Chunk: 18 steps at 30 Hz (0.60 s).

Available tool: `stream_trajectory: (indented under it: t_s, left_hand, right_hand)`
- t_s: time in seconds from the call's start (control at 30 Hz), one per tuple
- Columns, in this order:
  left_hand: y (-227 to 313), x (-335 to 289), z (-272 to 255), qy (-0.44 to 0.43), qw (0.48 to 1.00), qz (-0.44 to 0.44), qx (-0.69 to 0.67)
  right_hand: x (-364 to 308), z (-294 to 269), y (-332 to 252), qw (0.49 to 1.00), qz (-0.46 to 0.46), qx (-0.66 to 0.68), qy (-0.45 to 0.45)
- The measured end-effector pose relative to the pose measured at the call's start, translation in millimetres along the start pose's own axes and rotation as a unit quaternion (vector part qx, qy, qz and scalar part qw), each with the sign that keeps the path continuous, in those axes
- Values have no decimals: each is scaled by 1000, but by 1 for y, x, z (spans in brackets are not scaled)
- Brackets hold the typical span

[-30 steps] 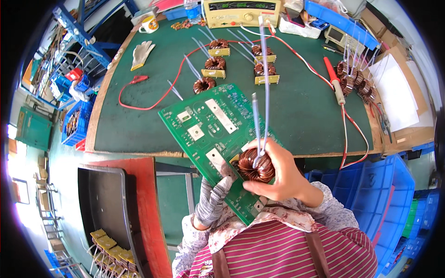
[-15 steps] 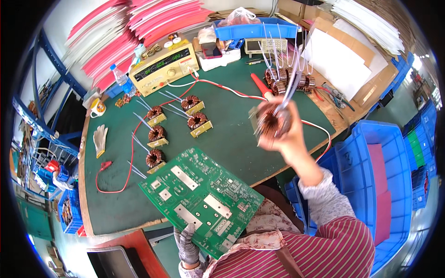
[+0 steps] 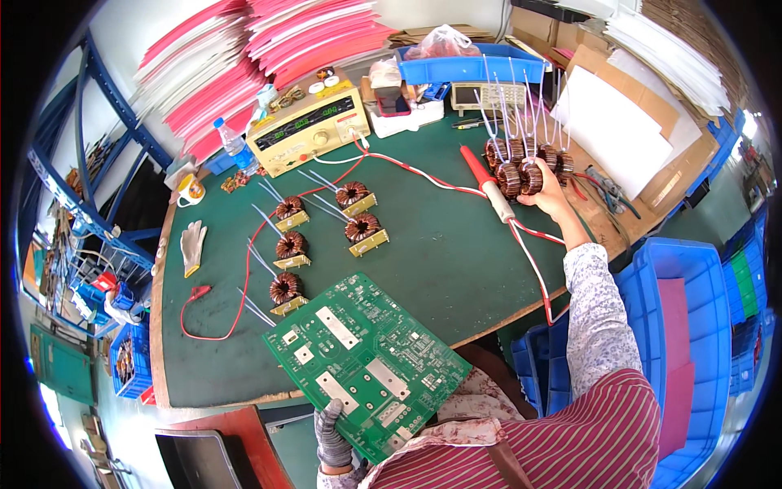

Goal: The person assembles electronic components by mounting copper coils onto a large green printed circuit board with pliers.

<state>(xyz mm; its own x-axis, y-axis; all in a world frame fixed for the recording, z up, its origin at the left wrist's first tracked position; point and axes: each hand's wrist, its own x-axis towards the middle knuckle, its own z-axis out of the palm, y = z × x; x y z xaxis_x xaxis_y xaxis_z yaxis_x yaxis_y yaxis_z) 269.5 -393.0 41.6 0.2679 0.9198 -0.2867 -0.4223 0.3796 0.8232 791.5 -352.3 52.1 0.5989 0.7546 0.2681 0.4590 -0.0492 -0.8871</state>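
My left hand (image 3: 331,436), in a grey striped glove, grips the near edge of a large green circuit board (image 3: 371,359) with bare metal pads. The board is tilted between me and the bench's front edge. At the back right, my bare right hand (image 3: 547,200) is closed round a copper toroidal coil (image 3: 530,178) beside a cluster of similar coils (image 3: 508,179) with long pale leads standing up. Left of that hand lies a red-and-white test probe (image 3: 495,196). Several coils on small yellowish boards (image 3: 366,236) stand on the left half of the bench.
A beige power supply (image 3: 308,130) with red and white leads stands at the back. To the left are a white glove (image 3: 192,247), a mug (image 3: 191,191) and a bottle (image 3: 234,147). Pliers (image 3: 611,191) lie at the right. Blue crates (image 3: 643,326) stand beside the bench's right edge.
My right hand has carried the coil away from above the bench, back and to the right, down to the coil cluster. The left hand still holds the board. The view has shifted slightly.
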Motion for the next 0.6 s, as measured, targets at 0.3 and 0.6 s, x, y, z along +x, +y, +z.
stream_trajectory:
  t_s: [0.3,0.6]
  left_hand:
    - [-10,10,-12,-12,1000,-21,8]
    - [-9,2,-22,-31,999,-17,-14]
  right_hand:
    - [-19,39,-55,886,-221,-355,199]
    - [-19,228,-97,960,-137,-161,-182]
